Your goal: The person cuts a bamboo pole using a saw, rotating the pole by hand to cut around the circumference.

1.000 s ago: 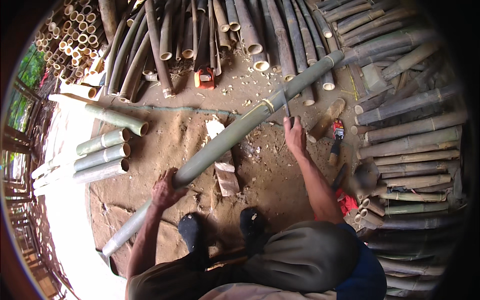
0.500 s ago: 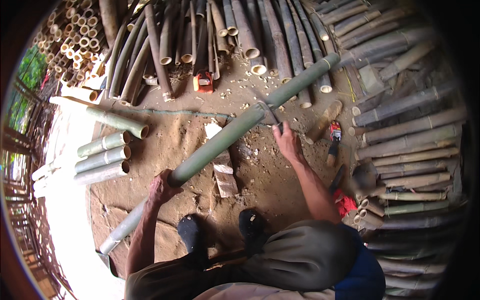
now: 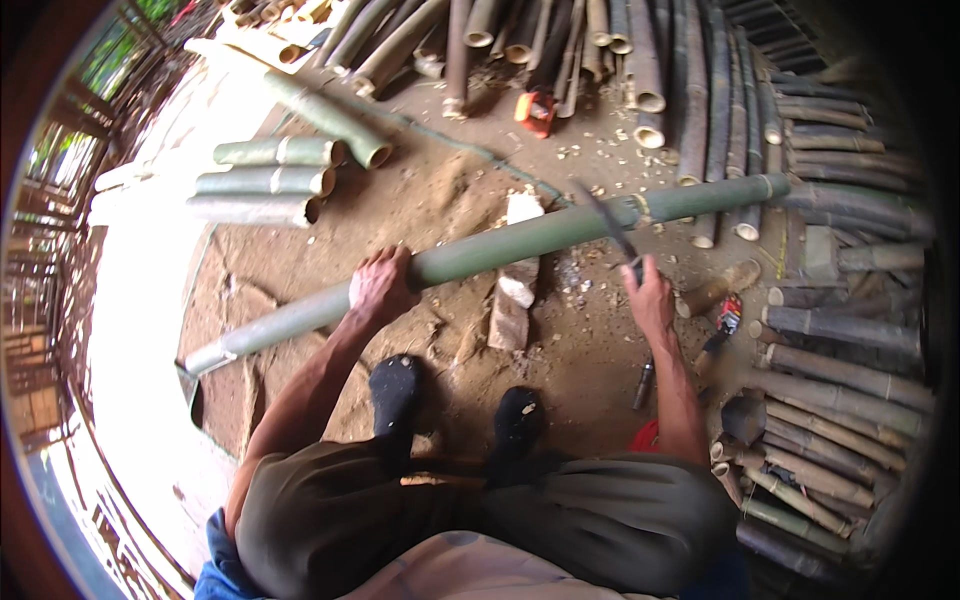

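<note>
A long green bamboo pole [image 3: 520, 240] lies slantwise across the ground before me, its right end farther off than its left. My left hand [image 3: 385, 285] is wrapped over the pole left of its middle. In my right hand [image 3: 650, 290] is the handle of a long-bladed knife [image 3: 606, 217]. Its dark blade slants over the pole, just left of a pale, scraped node ring; I cannot tell whether it touches. Under the pole's middle is a pale split block of wood [image 3: 510, 322].
Short green bamboo lengths [image 3: 265, 180] lie at the left. Dark poles [image 3: 690, 110] line the far side, with more stacked [image 3: 845, 330] at the right. An orange object [image 3: 535, 113] rests among scattered chips. A red-and-black tool [image 3: 728, 315] lies right of my right hand.
My view has turned, so the pole appears flatter across the picture. The knife has shifted slightly left of the node ring. My left hand still grips the pole.
</note>
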`<state>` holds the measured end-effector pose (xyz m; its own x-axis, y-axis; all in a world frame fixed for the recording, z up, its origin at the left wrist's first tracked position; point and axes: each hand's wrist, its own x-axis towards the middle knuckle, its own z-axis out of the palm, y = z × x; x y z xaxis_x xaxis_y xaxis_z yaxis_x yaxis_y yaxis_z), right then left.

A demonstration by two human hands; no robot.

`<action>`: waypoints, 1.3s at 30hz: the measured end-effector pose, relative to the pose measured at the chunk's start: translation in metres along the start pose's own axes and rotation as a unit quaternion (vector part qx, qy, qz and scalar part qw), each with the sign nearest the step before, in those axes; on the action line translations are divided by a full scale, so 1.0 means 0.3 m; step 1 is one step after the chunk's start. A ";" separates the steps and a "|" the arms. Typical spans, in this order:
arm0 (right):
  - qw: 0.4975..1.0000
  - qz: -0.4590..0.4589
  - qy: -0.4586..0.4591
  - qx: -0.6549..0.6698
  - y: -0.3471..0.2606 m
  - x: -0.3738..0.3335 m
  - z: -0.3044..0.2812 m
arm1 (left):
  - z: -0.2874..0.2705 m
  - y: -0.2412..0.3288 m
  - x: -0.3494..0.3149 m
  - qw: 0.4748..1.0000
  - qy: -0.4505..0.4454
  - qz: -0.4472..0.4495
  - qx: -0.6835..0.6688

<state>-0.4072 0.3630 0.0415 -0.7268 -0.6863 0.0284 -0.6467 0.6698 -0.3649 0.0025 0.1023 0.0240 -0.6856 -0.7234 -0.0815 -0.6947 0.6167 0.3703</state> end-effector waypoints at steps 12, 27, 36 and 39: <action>0.981 0.044 0.163 0.095 0.254 0.081 0.064 | -0.001 0.048 0.076 0.999 -0.035 0.038 -0.015; 0.999 -0.002 -0.008 -0.043 0.002 -0.019 -0.011 | -0.079 0.005 0.107 0.991 -0.107 0.010 -0.085; 0.999 -0.032 0.014 0.033 -0.008 -0.032 -0.004 | -0.046 -0.054 0.174 0.981 -0.135 0.028 -0.134; 0.997 0.003 -0.022 0.071 0.021 -0.035 -0.011 | 0.002 0.021 0.089 0.998 -0.022 0.057 -0.029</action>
<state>-0.4042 0.3754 0.0419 -0.7180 -0.6959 -0.0138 -0.6007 0.6296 -0.4926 -0.0202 0.0871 0.0234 -0.7692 -0.6345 -0.0762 -0.5987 0.6738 0.4330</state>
